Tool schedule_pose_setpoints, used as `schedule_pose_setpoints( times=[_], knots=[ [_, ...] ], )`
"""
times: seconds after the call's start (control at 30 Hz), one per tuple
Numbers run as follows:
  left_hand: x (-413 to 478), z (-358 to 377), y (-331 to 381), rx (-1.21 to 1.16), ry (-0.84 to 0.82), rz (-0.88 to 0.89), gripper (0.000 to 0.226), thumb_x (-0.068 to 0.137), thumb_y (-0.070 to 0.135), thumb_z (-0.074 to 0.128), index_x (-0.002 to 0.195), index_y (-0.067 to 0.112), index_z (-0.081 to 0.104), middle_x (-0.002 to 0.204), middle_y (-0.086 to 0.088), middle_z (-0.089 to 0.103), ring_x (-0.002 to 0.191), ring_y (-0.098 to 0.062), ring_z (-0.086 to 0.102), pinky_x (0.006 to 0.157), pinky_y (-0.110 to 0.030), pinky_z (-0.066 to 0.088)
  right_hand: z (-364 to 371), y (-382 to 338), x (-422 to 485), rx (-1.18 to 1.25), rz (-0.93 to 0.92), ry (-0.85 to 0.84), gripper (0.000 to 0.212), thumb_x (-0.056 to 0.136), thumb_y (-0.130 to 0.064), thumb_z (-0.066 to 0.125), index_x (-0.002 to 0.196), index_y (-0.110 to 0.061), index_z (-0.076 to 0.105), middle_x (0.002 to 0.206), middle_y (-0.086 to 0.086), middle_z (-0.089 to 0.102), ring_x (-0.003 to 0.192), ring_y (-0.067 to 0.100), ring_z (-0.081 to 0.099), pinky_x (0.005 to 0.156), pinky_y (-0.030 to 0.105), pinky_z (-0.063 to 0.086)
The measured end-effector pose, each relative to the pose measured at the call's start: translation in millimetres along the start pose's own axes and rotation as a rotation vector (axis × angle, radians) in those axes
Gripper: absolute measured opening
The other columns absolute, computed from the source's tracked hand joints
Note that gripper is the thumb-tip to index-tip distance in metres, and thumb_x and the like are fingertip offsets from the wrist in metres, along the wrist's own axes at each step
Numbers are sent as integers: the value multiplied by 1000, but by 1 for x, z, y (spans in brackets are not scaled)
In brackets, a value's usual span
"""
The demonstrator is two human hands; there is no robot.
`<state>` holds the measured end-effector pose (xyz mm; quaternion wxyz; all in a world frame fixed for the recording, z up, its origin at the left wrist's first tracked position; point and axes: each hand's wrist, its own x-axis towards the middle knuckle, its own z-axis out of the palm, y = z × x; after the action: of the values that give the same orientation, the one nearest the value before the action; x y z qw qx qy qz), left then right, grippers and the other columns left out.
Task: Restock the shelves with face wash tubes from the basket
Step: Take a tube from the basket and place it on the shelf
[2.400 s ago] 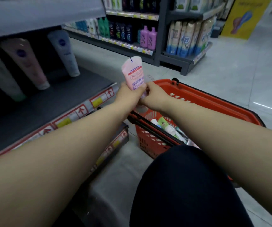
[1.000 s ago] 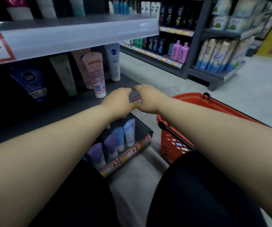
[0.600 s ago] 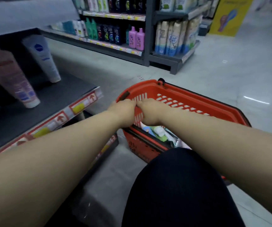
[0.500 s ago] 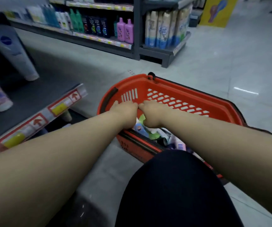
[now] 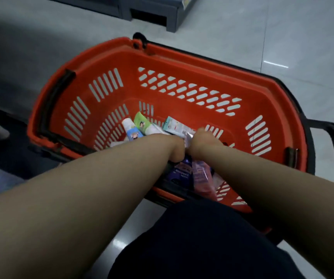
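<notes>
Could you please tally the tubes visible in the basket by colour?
Blue tube: 1
Green tube: 1
Teal tube: 1
Purple tube: 1
Pink tube: 1
Total: 5 in plain view

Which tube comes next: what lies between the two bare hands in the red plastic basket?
Head view: a pale teal-and-white tube ends in the gap between left hand and right hand.
</notes>
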<state>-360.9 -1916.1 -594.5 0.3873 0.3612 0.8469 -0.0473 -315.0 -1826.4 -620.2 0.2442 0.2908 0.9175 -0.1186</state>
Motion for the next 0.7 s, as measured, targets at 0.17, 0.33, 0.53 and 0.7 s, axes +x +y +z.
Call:
schedule_pose_setpoints(
  times=[0.17,0.33,0.53,0.7],
  knots=[
    [9,2,-13,4,-114,-55,13,85,8,51,87,11,64,98,-12,64,80,-27,59,77,-35,52,17,6,15,-36,6,-102,82,87,-36,62,148,-10,14,136,18,43,119,37,49,88,40,49],
    [-9,-3,-8,-238,-224,-178,24,97,14,40,103,5,61,115,-12,66,90,-25,62,76,-31,46,-7,0,-1,310,57,234,68,78,-42,69,129,-12,36,124,10,47,110,30,54,75,35,44],
    [-43,-11,-13,-1094,-125,-166,64,98,53,25,139,5,39,135,-16,54,123,-29,53,96,-40,41,-63,-15,-31,1143,65,532,56,76,-31,67,120,-10,38,111,8,53,85,21,58,70,34,50],
    [-82,-35,-19,-1677,433,-60,39,100,35,39,132,14,47,134,-5,56,110,-18,57,79,-32,45,-81,-38,-69,1364,-115,47,21,85,-28,63,97,-12,58,89,6,61,72,16,59,64,30,52]
  ],
)
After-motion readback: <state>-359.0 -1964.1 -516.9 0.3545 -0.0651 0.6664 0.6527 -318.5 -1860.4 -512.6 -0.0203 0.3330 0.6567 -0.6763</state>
